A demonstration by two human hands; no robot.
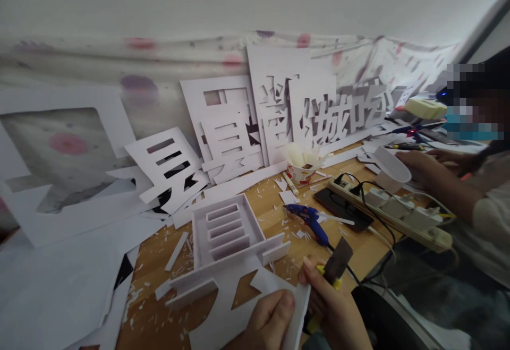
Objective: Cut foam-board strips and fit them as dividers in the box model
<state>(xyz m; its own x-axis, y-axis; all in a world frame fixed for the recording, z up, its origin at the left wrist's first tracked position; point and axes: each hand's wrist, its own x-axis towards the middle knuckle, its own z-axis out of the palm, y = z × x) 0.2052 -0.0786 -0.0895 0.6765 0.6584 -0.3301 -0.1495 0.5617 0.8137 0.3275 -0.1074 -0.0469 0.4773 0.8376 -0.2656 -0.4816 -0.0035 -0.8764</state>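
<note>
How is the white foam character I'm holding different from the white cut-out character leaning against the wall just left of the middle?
The white foam character in hand lies flat on the wooden table; the white leaning cut-out character stands tilted. The held one has raised side walls; the leaning one looks like a flat sheet. Left hand and right hand grip only the first. Both are white.

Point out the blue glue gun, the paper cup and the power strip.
glue gun [308, 217], head view, on its blue body.
paper cup [299, 172], head view, on its side wall.
power strip [392, 209], head view, on its top face.
</note>
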